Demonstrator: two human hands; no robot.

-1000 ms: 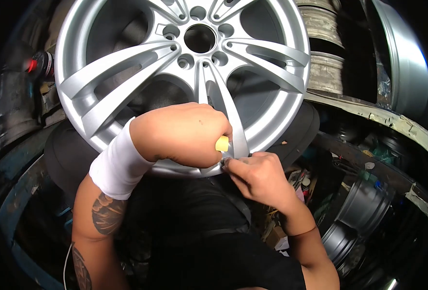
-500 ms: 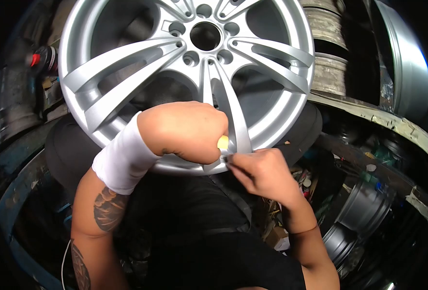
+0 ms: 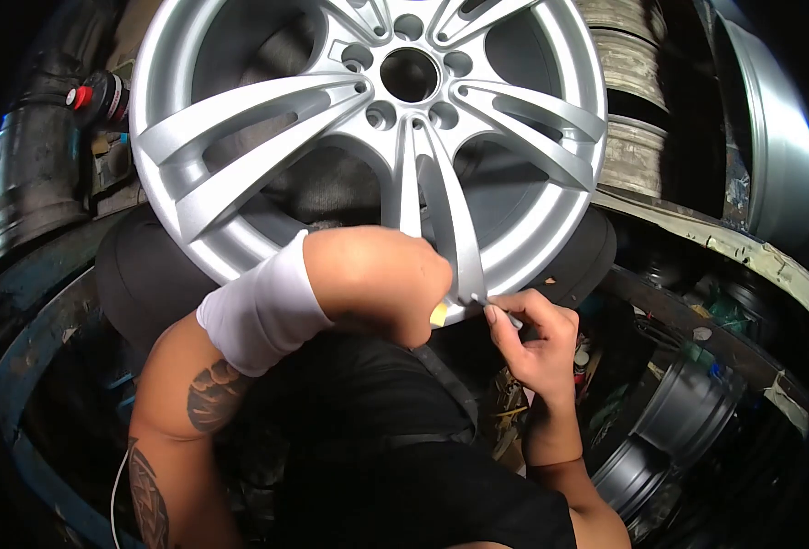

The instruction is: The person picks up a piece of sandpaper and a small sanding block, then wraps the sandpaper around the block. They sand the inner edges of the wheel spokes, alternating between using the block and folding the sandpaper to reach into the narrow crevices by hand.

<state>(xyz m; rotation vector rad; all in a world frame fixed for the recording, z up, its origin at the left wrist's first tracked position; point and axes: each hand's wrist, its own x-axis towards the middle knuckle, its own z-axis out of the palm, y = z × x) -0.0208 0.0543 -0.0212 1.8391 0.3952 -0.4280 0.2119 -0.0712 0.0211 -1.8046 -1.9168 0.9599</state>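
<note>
A silver alloy wheel (image 3: 532, 169) with paired spokes leans across my lap, its lower rim toward me. My left hand (image 3: 377, 279), a white band around its wrist, curls over the lower rim beside the bottom spoke. A small yellow piece (image 3: 439, 315) pokes out under its closed fingers; the rest of it is hidden. On the other side of that spoke, my right hand (image 3: 540, 340) pinches a slim pen-like tool (image 3: 512, 318) between thumb and forefinger. The tool's pale tip is right at the rim end of the spoke.
Stacked wheel rims (image 3: 631, 110) stand on the right, beyond a pale ledge (image 3: 697, 233). A large silver rim (image 3: 775, 137) is at far right, and dark grey rims (image 3: 688, 403) lie lower down. A red-capped bottle (image 3: 102, 98) stands at left.
The wheel appears slightly lower and further right in view. My right hand has drawn back to the right, and the slim tool now shows. My left hand has shifted down and right.
</note>
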